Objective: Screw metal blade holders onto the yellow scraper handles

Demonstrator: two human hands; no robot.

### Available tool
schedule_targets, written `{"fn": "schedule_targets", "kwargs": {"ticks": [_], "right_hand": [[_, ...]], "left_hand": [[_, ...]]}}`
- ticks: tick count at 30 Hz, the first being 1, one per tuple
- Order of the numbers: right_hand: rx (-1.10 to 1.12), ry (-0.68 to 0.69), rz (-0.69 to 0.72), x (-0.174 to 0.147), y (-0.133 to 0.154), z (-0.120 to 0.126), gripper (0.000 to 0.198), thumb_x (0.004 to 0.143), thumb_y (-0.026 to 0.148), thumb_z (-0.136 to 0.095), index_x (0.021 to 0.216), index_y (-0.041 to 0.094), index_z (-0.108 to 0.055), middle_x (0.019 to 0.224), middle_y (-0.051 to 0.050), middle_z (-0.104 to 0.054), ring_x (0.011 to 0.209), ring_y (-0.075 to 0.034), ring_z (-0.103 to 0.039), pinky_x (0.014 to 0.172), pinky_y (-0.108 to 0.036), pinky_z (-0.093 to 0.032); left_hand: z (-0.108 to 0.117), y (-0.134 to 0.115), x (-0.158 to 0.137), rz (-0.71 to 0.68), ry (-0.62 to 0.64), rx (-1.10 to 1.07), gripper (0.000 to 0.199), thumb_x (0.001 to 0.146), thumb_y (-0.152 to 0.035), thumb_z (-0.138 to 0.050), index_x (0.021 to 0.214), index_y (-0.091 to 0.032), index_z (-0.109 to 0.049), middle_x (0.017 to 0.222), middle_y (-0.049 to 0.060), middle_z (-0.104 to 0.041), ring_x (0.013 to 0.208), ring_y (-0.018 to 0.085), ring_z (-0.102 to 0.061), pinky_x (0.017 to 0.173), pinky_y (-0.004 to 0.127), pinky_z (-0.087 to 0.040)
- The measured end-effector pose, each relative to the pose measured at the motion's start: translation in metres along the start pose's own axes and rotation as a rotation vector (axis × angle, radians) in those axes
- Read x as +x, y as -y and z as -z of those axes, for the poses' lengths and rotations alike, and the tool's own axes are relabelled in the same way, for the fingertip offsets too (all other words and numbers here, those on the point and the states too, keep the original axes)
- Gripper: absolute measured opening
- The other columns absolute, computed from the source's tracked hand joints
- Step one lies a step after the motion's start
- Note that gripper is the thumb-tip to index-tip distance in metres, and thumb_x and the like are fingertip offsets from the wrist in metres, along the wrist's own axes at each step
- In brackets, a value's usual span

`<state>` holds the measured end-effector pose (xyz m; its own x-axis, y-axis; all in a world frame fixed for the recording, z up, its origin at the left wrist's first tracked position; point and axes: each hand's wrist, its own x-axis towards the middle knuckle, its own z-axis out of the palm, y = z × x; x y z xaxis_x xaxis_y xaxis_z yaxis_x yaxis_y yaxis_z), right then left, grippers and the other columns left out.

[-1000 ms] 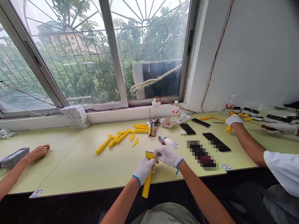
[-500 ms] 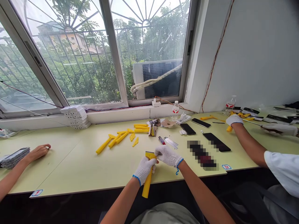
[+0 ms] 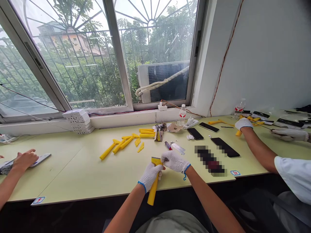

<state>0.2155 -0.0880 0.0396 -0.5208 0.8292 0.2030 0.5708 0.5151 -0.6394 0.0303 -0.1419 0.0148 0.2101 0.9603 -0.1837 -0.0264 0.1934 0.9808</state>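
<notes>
A yellow scraper [image 3: 152, 194] with a metal blade along its head tilts over the table's front edge, handle toward me. My left hand [image 3: 150, 174], in a white knit glove, is wrapped round it just below the head. My gloved right hand [image 3: 175, 161] is closed at the right end of the head, thumb and fingers pinched together; whether a small part sits between them is hidden. Beyond my right hand lie thin metal blades [image 3: 178, 148] and a red-and-dark screwdriver or knife handle [image 3: 168, 145]. Two loose yellow plates [image 3: 141, 147] rest farther left.
Several yellow scraper handles [image 3: 123, 144] lie behind my hands. Dark phones [image 3: 225, 147] are on the right, and a water bottle [image 3: 182, 115] stands near the wall. A co-worker's gloved hand [image 3: 243, 123] works at right; another person's bare hand [image 3: 26, 160] is at left.
My hands and the scraper stay almost still. At left, the other person's hand has moved left to the stack, and a flat phone-like slab now juts out beneath it.
</notes>
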Motion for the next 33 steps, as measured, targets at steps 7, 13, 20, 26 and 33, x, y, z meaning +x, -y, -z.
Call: {"fn": "schedule_targets", "kwargs": {"ticks": [7, 13, 20, 26, 33], "right_hand": [[-0.005, 0.004, -0.006, -0.0005, 0.0018, 0.0010, 0.019, 0.081, -0.001, -0.067, 0.087, 0.013, -0.079, 0.083, -0.002, -0.075, 0.074, -0.010, -0.061, 0.070, -0.019, -0.043], [-0.004, -0.018, 0.017, -0.0003, 0.0024, 0.0000, 0.023, 0.079, -0.003, -0.065, 0.087, 0.013, -0.079, 0.083, -0.002, -0.075, 0.072, -0.009, -0.059, 0.071, -0.019, -0.042], [0.021, 0.006, 0.039, -0.0001, -0.0032, -0.0006, 0.021, 0.079, -0.003, -0.065, 0.086, 0.013, -0.077, 0.082, -0.001, -0.074, 0.072, -0.009, -0.060, 0.069, -0.018, -0.043], [0.012, 0.000, 0.033, 0.0000, -0.0045, -0.0004, 0.021, 0.079, -0.002, -0.065, 0.087, 0.013, -0.077, 0.083, -0.001, -0.073, 0.074, -0.009, -0.060, 0.071, -0.019, -0.043], [0.015, 0.021, 0.034, -0.0002, -0.0057, -0.0008, 0.022, 0.078, -0.003, -0.065, 0.086, 0.013, -0.077, 0.081, 0.000, -0.072, 0.073, -0.010, -0.060, 0.070, -0.019, -0.043]], "left_hand": [[-0.0022, -0.0005, -0.0005, -0.009, -0.001, -0.022, 0.022, 0.074, -0.032, -0.074, 0.089, -0.016, -0.070, 0.060, -0.001, -0.058, 0.050, 0.013, -0.049, 0.049, 0.026, -0.040], [-0.0022, -0.0013, -0.0016, -0.016, -0.005, -0.030, 0.016, 0.076, -0.029, -0.075, 0.087, -0.018, -0.071, 0.059, 0.000, -0.059, 0.051, 0.014, -0.048, 0.050, 0.028, -0.040], [-0.0005, 0.0005, -0.0008, -0.003, 0.003, -0.014, 0.019, 0.076, -0.030, -0.074, 0.089, -0.016, -0.071, 0.058, -0.001, -0.058, 0.050, 0.014, -0.048, 0.050, 0.027, -0.039], [0.0035, 0.0065, 0.0044, -0.002, 0.017, -0.011, 0.023, 0.077, -0.032, -0.075, 0.091, -0.015, -0.071, 0.058, -0.002, -0.058, 0.049, 0.013, -0.048, 0.050, 0.026, -0.038], [0.0044, 0.0059, 0.0046, -0.027, 0.029, 0.011, 0.022, 0.078, -0.033, -0.075, 0.091, -0.014, -0.073, 0.057, -0.001, -0.059, 0.047, 0.013, -0.048, 0.049, 0.026, -0.038]]}}
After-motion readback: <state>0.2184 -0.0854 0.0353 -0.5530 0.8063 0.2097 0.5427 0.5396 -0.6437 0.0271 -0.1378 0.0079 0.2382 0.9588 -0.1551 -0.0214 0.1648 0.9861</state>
